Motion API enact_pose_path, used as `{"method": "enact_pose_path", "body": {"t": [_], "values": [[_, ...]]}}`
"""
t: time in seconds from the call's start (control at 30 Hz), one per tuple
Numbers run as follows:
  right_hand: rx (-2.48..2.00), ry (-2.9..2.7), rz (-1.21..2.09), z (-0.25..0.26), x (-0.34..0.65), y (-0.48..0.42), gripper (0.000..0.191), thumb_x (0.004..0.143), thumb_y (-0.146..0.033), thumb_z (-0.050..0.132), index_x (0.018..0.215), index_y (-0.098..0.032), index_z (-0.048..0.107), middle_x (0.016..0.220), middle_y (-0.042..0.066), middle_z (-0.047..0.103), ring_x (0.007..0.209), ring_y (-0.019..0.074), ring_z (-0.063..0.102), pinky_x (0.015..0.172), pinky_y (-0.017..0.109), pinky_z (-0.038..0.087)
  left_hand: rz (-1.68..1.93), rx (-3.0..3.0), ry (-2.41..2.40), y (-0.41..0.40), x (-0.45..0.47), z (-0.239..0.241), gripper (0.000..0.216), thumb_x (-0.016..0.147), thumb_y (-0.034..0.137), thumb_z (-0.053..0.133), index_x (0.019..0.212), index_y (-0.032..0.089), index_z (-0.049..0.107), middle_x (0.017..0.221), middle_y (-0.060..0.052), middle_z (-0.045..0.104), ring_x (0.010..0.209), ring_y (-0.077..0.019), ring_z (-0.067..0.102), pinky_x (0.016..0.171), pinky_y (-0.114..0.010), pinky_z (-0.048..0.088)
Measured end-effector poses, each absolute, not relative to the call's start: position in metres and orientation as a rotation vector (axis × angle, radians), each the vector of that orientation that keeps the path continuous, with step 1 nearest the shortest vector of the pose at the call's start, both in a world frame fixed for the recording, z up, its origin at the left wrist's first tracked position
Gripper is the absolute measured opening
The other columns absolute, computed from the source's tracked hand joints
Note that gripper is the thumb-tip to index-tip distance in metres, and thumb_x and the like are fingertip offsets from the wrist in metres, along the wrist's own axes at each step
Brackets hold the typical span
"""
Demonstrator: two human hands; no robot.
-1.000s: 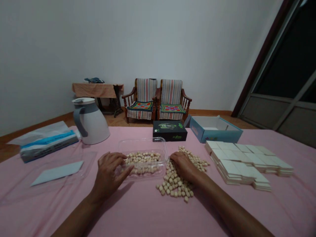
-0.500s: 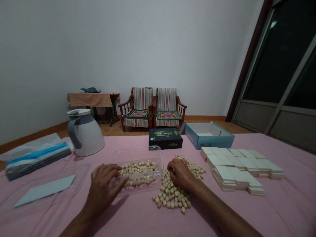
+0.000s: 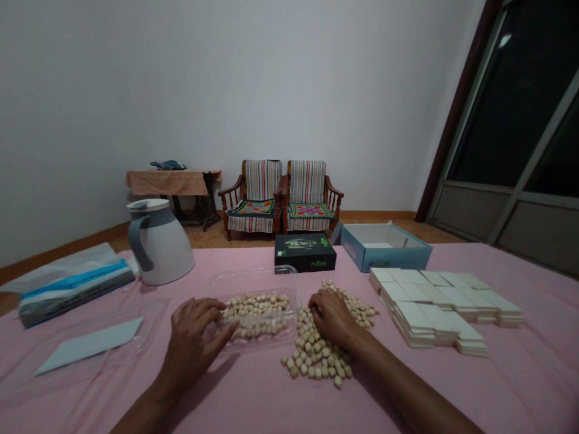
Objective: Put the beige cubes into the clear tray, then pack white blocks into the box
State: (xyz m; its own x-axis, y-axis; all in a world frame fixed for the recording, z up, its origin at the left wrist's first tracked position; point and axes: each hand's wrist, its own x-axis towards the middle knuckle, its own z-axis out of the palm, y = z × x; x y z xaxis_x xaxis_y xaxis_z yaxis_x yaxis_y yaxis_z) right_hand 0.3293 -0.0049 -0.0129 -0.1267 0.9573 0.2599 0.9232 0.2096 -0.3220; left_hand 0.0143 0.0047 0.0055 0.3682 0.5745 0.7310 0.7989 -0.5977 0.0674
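Note:
A clear plastic tray [image 3: 289, 280] lies on the pink tablecloth and holds several small beige pieces [image 3: 257, 306]. My left hand [image 3: 194, 337] rests on the tray's near left corner, its fingers curled over the rim. A loose pile of the same beige pieces [image 3: 316, 352] lies right of the tray. My right hand [image 3: 332, 316] sits on top of that pile with its fingers bent down among the pieces; what they pinch is hidden.
Stacks of pale flat tiles [image 3: 443, 298] cover the right side. Behind are a black box [image 3: 305, 253], an open blue box [image 3: 384, 247] and a white jug [image 3: 158, 241]. A blue-and-white packet [image 3: 72, 289] and a plastic sleeve with grey paper [image 3: 88, 343] lie left.
Both hands stay on the tray and the pile with only small finger shifts. The view has tilted up a little since a second ago.

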Motion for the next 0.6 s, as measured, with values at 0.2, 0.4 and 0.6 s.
{"method": "enact_pose_path", "body": {"t": [0.2,0.4,0.6], "values": [[-1.731,-2.076,0.117,-0.014,0.33,-0.005,0.019,0.081,-0.012,0.052,0.091,-0.016,0.068,0.095,0.009,0.066,0.095,0.0214,0.054,0.085,0.031,0.033,-1.069,-2.334,-1.197,0.005,0.015,0.007,0.026,0.081,0.048,0.06,0.075,0.023,0.062,0.09,-0.004,0.07,0.091,-0.0247,0.062,0.095,-0.045,0.034],[-1.693,-2.085,0.102,-0.02,0.332,-0.002,0.019,0.08,-0.01,0.052,0.09,-0.016,0.067,0.093,0.009,0.065,0.093,0.0207,0.054,0.083,0.031,0.036,-1.066,-2.333,-1.196,0.005,0.015,0.006,0.027,0.08,0.049,0.061,0.073,0.022,0.061,0.089,-0.004,0.071,0.091,-0.0247,0.062,0.096,-0.045,0.033],[-1.603,-2.018,0.045,-0.026,0.336,0.0,0.017,0.079,-0.01,0.052,0.088,-0.016,0.065,0.089,0.009,0.063,0.089,0.0217,0.055,0.081,0.034,0.04,-1.079,-2.336,-1.191,0.005,0.015,0.007,0.027,0.08,0.049,0.061,0.074,0.023,0.061,0.089,-0.005,0.07,0.091,-0.0249,0.062,0.094,-0.045,0.034]]}}
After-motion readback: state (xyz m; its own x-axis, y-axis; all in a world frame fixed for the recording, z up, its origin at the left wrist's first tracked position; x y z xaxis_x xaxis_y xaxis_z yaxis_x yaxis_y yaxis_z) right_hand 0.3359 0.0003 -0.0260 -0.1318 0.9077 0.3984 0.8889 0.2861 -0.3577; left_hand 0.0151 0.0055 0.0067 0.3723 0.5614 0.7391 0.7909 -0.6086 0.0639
